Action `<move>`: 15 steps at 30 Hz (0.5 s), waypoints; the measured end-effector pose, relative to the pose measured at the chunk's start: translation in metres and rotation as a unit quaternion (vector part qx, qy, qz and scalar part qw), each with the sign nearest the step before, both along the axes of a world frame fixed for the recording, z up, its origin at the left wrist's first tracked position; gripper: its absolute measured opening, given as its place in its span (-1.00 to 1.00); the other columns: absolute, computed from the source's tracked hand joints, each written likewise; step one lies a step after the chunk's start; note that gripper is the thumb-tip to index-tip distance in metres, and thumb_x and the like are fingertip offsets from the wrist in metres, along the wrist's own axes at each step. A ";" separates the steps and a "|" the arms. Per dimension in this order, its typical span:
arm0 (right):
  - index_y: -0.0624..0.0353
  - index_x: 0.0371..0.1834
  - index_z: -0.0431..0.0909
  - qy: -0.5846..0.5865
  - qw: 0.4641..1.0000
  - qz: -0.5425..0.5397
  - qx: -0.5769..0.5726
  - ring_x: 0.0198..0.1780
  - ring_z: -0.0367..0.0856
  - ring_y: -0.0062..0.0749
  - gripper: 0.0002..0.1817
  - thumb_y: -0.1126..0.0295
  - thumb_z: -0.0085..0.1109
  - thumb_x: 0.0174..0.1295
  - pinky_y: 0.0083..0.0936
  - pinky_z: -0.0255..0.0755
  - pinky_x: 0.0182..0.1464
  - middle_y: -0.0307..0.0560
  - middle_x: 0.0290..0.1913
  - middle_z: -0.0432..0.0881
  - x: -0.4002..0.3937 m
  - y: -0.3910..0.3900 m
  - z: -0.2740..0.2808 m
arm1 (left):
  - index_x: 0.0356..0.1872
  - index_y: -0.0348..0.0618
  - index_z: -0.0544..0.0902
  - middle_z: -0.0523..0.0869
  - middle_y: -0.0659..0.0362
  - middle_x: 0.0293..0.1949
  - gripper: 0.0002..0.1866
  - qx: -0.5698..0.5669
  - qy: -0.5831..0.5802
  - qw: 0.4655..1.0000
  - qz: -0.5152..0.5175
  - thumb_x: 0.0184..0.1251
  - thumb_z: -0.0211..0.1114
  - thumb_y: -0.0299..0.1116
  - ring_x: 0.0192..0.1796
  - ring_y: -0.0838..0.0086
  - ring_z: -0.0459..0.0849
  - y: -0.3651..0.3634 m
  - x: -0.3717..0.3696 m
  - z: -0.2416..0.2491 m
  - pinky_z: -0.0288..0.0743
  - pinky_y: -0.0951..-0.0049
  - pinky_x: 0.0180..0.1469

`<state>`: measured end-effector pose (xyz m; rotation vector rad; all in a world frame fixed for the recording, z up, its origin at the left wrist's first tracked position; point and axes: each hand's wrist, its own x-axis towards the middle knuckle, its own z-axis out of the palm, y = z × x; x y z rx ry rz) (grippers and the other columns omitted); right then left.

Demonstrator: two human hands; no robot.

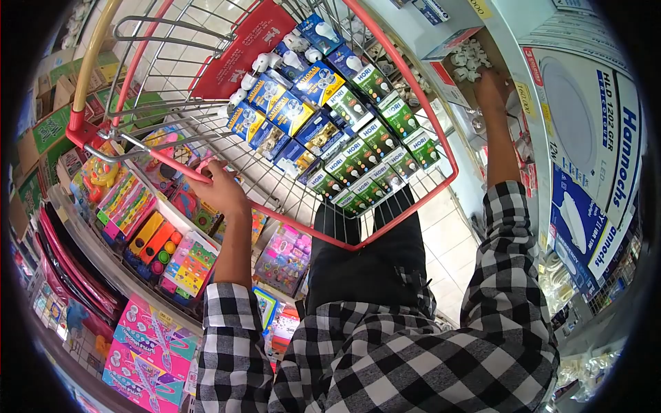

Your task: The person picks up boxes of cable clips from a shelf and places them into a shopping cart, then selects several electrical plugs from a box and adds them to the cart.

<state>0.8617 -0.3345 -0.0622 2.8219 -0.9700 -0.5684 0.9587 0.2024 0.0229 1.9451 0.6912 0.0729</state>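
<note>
My left hand is closed around the red rail of a shopping cart. On the right, my right hand reaches into a shelf compartment, at the edge of a pile of small white pieces; their kind is too small to make out. Its fingertips are partly hidden, and whether it grips a piece does not show. Inside the cart lie rows of boxed light bulbs: green and white boxes, blue and yellow boxes, and several loose white bulbs near the red panel.
Left of the cart, a shelf holds colourful toy sets and pink boxes. At the right stand large LED lamp boxes behind a shelf edge with price tags. Pale floor tiles show below the cart.
</note>
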 end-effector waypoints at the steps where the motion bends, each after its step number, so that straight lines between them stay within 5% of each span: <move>1: 0.00 0.02 0.69 -0.001 1.000 0.000 0.000 0.27 0.49 -0.11 -0.67 0.37 0.20 0.16 0.20 0.13 0.33 0.03 -0.01 0.71 0.003 0.005 -0.002 | 0.27 -0.30 0.28 0.63 0.08 -0.26 -0.54 0.000 -0.001 1.000 0.000 0.39 0.13 -0.49 -0.33 0.50 0.63 0.000 0.000 0.000 0.61 0.47 -0.44; 3: 0.12 0.10 0.63 -0.006 0.997 0.033 0.067 0.23 0.57 -0.09 -0.56 0.36 0.30 0.09 -0.06 0.30 0.32 0.09 0.06 0.69 0.002 0.010 -0.007 | 0.28 -0.29 0.28 0.63 0.09 -0.25 -0.53 0.012 -0.002 1.000 -0.001 0.39 0.14 -0.49 -0.32 0.51 0.63 0.000 0.000 0.000 0.60 0.47 -0.43; 15: 0.12 0.11 0.52 0.071 0.992 0.109 0.000 0.17 0.58 -0.02 -0.51 0.19 0.32 0.13 0.11 0.14 0.31 0.11 -0.01 0.71 0.006 0.002 -0.044 | 0.21 -0.26 0.34 0.63 0.15 -0.26 -0.57 0.045 0.006 0.999 0.011 0.35 0.15 -0.43 -0.33 0.52 0.61 -0.004 0.001 0.003 0.52 0.51 -0.43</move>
